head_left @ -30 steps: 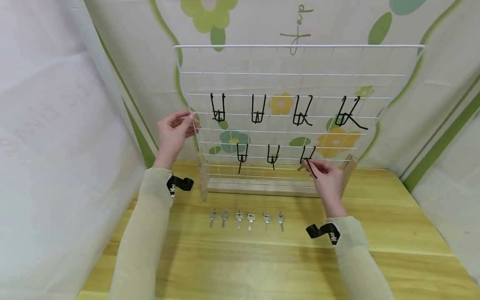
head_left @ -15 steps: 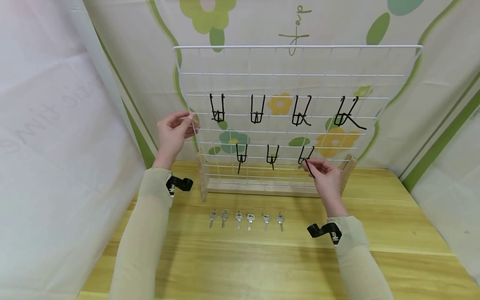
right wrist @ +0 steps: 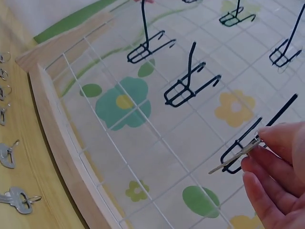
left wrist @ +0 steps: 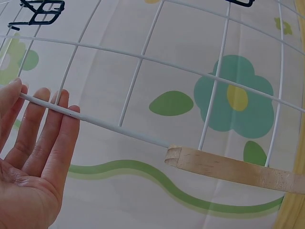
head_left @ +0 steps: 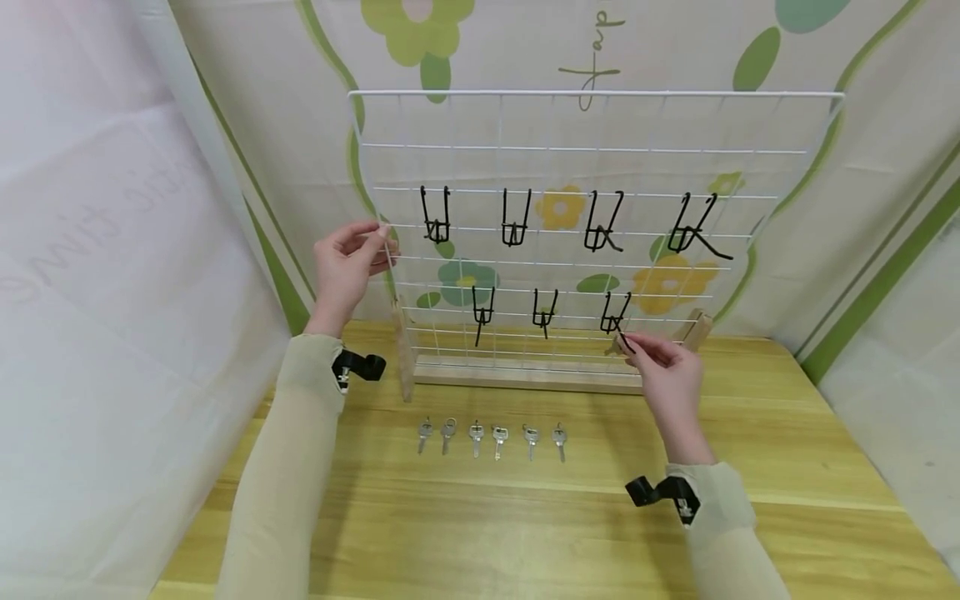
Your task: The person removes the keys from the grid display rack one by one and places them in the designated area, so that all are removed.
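A white wire grid rack [head_left: 592,92] stands upright on a wooden base [head_left: 525,382], with black hooks in two rows. My left hand [head_left: 343,268] holds the grid's left edge wire, the thumb on one side and fingers behind it in the left wrist view. Between thumb and fingertips my right hand [head_left: 666,371] pinches a small metal key [right wrist: 233,160]. That key is right by the lower-right hook [head_left: 611,327], whose prong [right wrist: 287,106] reaches past my thumb in the right wrist view. Whether the key's ring is around the prong, I cannot tell.
Several keys [head_left: 476,433] with small rings lie in a row on the wooden table [head_left: 450,533] before the rack. Upper-row hooks [head_left: 513,229] and two more lower hooks [head_left: 545,317] hang on the grid. Patterned cloth [head_left: 675,58] stands behind.
My right hand has shifted down and slightly right, towards me, with the key still pinched; more of the lower-right hook shows. My left hand stays on the grid edge.
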